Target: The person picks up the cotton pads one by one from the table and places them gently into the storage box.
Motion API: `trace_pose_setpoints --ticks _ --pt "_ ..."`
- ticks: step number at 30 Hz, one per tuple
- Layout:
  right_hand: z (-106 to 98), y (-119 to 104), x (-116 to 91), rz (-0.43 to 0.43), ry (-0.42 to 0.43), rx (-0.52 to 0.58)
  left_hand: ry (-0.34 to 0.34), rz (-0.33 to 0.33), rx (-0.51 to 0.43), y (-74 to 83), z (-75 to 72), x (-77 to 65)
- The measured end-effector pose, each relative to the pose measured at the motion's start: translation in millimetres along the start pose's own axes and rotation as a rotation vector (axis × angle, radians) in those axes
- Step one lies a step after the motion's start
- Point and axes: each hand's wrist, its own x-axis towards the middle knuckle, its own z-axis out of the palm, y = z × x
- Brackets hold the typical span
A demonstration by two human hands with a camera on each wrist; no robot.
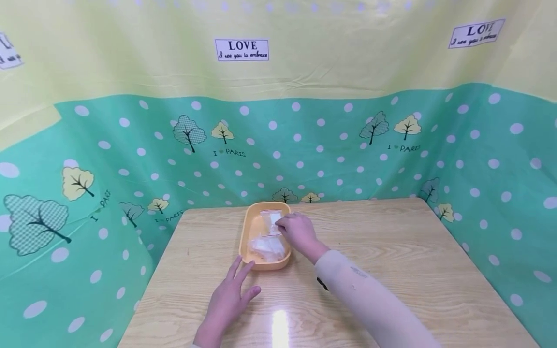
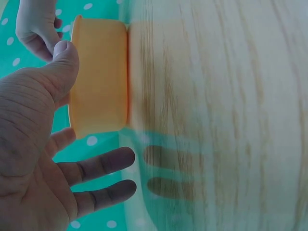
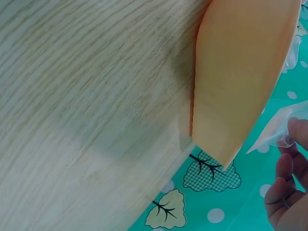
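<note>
An orange plastic tray [image 1: 244,232] with rounded corners stands on the table. My right hand [image 1: 299,231] reaches over its right rim and pinches a clear zip bag [image 1: 271,218] with a red seal line. In the right wrist view, thumb and fingers grip the crinkled edge of this bag [image 3: 275,129] above the rim. More clear plastic bags [image 1: 267,247] lie bunched in the tray's near half. My left hand [image 1: 227,297] is at the near left corner, fingers spread. In the left wrist view its thumb [image 2: 65,55] overlaps the tray's side [image 2: 101,77].
The wooden table [image 1: 383,251] extends on both sides of the tray. A green and yellow printed curtain [image 1: 243,159] encloses the back and sides. The tray's far end stands close to the table's back edge.
</note>
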Motion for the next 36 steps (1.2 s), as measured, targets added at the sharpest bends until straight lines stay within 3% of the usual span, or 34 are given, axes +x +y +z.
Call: trace_pose_setpoints --ticks 18,28,36 --pt "14.3 0.8 7.7 0.162 -0.109 0.019 0.004 0.007 -0.006 0.4 -1.1 -0.4" --pt "13.4 -5.4 5.3 0.108 -0.084 0.034 0.010 0.001 -0.006 0.6 -1.1 -1.7" --pt "16.8 -5.1 3.4 0.072 -0.165 0.045 0.018 0.015 0.009 -0.4 -0.7 -0.7"
